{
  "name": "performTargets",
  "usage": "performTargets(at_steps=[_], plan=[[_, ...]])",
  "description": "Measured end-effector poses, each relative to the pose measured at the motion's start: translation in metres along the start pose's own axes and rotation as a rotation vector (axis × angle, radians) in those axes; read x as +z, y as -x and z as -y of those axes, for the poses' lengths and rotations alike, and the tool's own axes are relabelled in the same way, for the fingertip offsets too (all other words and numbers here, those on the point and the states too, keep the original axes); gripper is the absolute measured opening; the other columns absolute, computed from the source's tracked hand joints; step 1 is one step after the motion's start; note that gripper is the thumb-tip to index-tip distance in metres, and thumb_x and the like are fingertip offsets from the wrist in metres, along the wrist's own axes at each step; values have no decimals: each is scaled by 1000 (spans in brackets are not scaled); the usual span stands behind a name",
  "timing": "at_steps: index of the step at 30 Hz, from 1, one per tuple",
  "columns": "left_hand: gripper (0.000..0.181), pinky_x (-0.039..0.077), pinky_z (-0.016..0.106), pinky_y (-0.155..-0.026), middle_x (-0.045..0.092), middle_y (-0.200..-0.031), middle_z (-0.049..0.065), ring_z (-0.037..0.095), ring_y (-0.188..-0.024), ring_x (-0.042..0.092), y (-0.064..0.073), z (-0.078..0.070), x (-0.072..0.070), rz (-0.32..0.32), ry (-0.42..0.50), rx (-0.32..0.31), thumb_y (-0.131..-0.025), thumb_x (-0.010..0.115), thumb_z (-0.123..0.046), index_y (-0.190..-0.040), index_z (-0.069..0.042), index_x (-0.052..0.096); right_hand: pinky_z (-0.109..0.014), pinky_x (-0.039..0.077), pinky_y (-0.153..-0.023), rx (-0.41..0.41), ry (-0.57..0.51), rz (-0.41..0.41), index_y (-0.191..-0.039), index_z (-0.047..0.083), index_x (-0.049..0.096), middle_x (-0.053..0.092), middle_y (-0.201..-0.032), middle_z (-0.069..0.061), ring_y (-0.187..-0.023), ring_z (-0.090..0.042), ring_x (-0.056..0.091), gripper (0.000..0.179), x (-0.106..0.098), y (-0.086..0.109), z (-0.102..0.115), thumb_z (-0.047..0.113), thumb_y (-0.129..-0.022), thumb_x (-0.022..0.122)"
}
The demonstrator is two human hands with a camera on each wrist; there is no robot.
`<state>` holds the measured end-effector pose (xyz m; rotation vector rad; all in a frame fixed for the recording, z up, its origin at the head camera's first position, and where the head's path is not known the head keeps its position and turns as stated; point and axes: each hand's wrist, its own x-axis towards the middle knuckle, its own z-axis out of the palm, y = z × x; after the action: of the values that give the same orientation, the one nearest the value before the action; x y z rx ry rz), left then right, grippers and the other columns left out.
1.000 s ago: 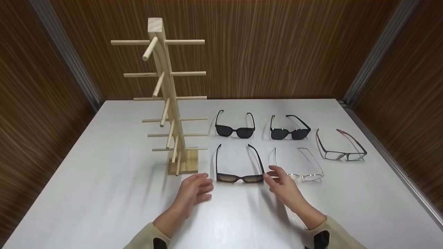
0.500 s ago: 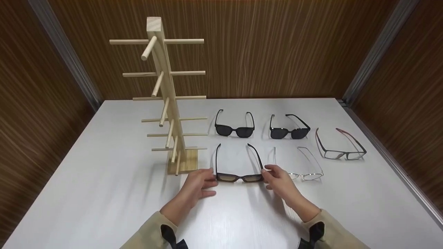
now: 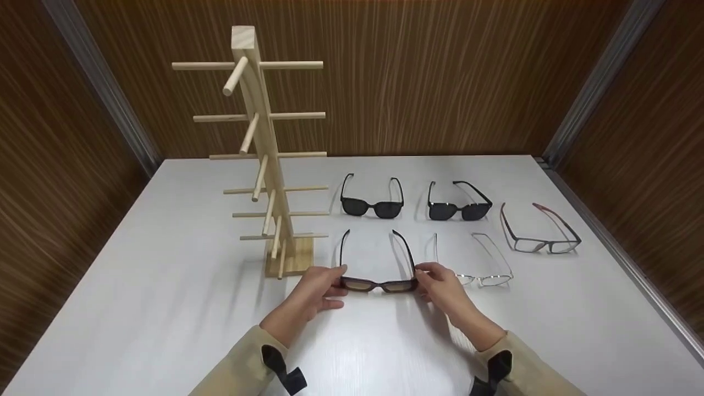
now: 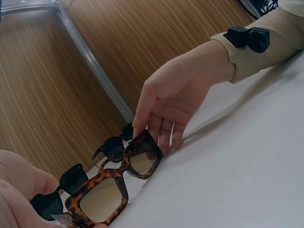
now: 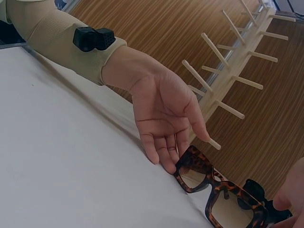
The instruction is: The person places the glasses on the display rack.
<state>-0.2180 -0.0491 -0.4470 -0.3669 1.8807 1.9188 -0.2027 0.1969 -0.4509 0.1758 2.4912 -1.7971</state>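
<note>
Brown tortoiseshell sunglasses (image 3: 400, 285) with tinted lenses are at the front of the white table, temples spread and pointing away from me. My left hand (image 3: 314, 291) pinches their left front corner, thumb on top by the hinge. At the opposite corner my right hand (image 3: 446, 290) grips the frame between thumb and fingers. The right wrist view shows the left hand (image 5: 164, 102) with its fingertips at the frame's edge. In the left wrist view, the mottled pattern of the sunglasses (image 4: 124, 166) shows clearly between both hands.
A wooden peg rack (image 3: 267, 132) stands left of the sunglasses, its base close behind my left hand. Black sunglasses (image 3: 388, 209) and another black pair (image 3: 474, 212) lie behind. Thin wire-framed glasses (image 3: 496, 280) lie beside my right hand, with dark-framed glasses (image 3: 562, 247) farther right.
My left hand has moved right and forward onto the sunglasses' left corner. My right hand has closed in on the right corner. The sunglasses have shifted slightly left.
</note>
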Motion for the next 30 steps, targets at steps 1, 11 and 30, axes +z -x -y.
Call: performTargets(at_steps=[1, 11, 30], plan=[[39, 55, 33, -68, 57, -97, 15, 20, -81, 60, 0, 0, 0, 0, -5, -3, -91, 59, -28, -113, 4, 54, -30, 50, -61, 2, 6, 2, -116, -8, 55, 60, -85, -14, -70, -20, 56, 29, 0, 0, 0, 8, -92, 53], [35, 55, 33, -68, 58, -88, 12, 19, -75, 61, 2, 3, -4, 18, -14, 19, -91, 58, -20, -113, 6, 54, -27, 51, -54, 35, -27, 35, -112, -11, 56, 64, -77, -9, -59, -16, 59, 29, 1, -4, -7, 2, -86, 60], [37, 56, 34, -65, 59, -97, 15, 23, -76, 64, 14, 4, -13, 93, 129, 67, -89, 62, -16, -113, 10, 50, -25, 47, -53, 85, -126, 122, -112, -11, 57, 66, -82, -12, -60, -14, 57, 30, -7, 0, 3, 5, -86, 62]])
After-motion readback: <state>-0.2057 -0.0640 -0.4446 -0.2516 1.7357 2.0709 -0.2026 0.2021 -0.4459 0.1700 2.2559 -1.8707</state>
